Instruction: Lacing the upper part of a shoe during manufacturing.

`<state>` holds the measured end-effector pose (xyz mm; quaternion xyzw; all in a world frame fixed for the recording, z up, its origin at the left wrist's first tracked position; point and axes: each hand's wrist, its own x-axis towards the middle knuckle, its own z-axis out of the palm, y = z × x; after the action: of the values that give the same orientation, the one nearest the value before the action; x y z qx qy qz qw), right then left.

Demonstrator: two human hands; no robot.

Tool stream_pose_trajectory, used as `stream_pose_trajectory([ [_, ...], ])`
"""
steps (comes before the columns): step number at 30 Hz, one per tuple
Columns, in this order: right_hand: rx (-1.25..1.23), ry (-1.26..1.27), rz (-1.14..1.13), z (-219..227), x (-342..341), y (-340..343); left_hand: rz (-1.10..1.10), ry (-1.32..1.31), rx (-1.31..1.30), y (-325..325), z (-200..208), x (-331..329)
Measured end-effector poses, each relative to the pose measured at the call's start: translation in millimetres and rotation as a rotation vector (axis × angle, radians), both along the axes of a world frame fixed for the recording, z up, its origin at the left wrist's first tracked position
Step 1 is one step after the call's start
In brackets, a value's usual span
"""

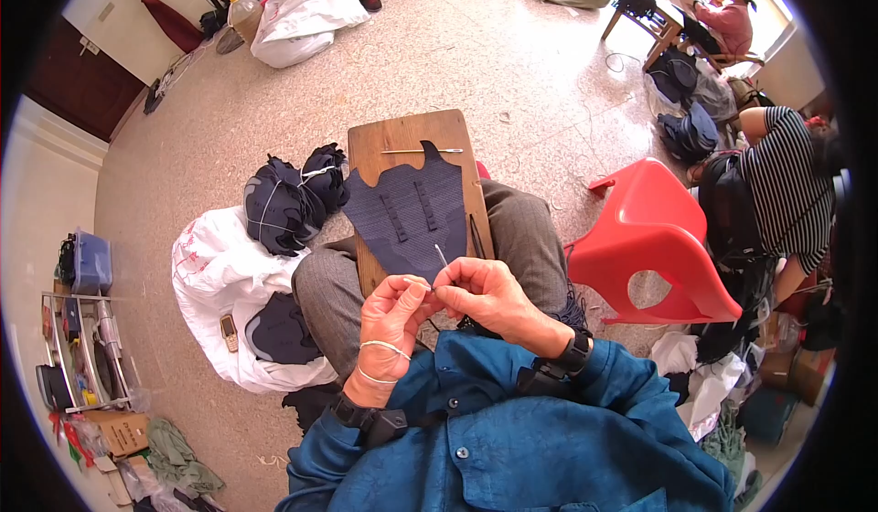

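Observation:
My left hand (pixel 395 313) and my right hand (pixel 494 294) meet fingertip to fingertip above the near end of a small wooden bench (pixel 402 133). A thin metal needle (pixel 441 254) sticks up from the pinched fingers of my right hand. The left thumb and forefinger press together beside it; what they pinch is too small to make out. Under my hands, a dark navy cut fabric piece (pixel 402 206) with two rows of slots lies flat on the bench. A long thin rod (pixel 421 151) rests across the bench beyond the fabric's edge. Pale string circles my left wrist.
To the left sit a tied bundle of dark pieces (pixel 283 197) and a white sack (pixel 215 279) bearing a phone (pixel 229 333). A red plastic stool (pixel 654 238) stands at right. Beyond it a person in a striped top (pixel 791 183) bends over; another sits at a far table (pixel 666 29).

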<state>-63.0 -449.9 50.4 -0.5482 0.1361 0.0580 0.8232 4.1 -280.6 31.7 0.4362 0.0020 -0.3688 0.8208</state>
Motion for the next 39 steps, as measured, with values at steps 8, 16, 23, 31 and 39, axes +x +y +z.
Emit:
stream_pose_trajectory([
  [8,-0.187,0.001,-0.013,1.2,1.5,1.4,0.022,0.026,0.009,-2.1,1.9,-1.3],
  [16,-0.198,-0.015,-0.012,-0.5,0.8,1.9,0.027,-0.002,0.031,-0.5,-5.0,-1.6],
  [23,-0.219,-0.03,0.008,-3.2,-0.1,1.7,0.05,-0.004,0.07,-1.2,-7.0,-2.7],
  [31,-0.23,-0.042,0.001,-1.5,0.8,2.3,0.071,0.036,0.067,-1.4,-8.6,-3.4],
  [39,-0.249,-0.051,-0.005,-4.5,1.4,2.4,0.071,0.051,0.059,-1.5,-11.4,-4.3],
])
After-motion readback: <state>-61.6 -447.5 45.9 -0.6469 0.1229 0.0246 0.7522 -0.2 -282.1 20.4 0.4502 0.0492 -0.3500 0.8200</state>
